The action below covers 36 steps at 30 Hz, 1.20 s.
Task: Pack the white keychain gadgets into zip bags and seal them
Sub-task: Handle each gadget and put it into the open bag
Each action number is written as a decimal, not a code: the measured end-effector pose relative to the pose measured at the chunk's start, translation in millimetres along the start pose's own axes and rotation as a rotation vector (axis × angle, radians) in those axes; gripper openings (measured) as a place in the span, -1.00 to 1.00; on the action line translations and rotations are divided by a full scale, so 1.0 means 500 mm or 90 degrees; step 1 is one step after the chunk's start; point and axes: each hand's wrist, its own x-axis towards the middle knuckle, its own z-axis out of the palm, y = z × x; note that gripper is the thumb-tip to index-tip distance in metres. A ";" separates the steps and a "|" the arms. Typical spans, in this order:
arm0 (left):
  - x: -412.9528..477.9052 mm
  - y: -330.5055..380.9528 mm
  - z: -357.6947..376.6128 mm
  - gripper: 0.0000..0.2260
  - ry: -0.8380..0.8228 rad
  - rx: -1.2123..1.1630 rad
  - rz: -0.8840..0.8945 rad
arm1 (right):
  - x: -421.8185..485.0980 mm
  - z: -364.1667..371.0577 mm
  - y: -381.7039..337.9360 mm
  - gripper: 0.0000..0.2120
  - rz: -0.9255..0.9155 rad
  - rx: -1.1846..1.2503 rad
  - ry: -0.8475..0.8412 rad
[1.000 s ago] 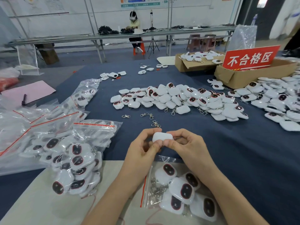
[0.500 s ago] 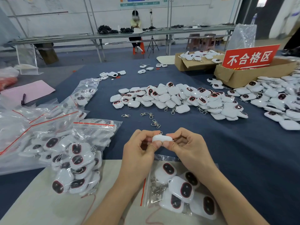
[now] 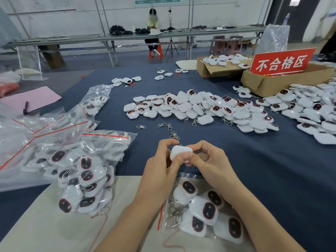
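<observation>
Filled clear plastic zip bags with red seal strips (image 3: 72, 160) crowd the left of the dark blue table cloth (image 3: 254, 170); loose metal clasps (image 3: 164, 125) lie mid-table before a heap of white keychain gadgets (image 3: 200, 110). A partly filled zip bag (image 3: 200, 211) (mouth unsealed) lies under the wrists. The left hand (image 3: 160, 171) and right hand (image 3: 211, 160) together pinch one white rounded plastic gadget (image 3: 180, 151) above it.

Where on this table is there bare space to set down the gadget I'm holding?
Free: the blue cloth right of your right hand, below the loose gadget pile, and the beige mat under the filled zip bags. Crowded: the left side with bags, the far right heap, and the open bag beneath your wrists.
</observation>
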 end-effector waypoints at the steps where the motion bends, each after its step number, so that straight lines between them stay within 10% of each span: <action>1: 0.000 -0.003 0.000 -0.78 -0.007 0.008 0.005 | 0.000 0.000 0.001 -0.95 0.004 -0.001 0.001; 36: 0.002 0.004 -0.014 -0.51 -0.050 -0.079 -0.020 | 0.013 -0.022 0.013 -0.79 0.007 0.190 -0.032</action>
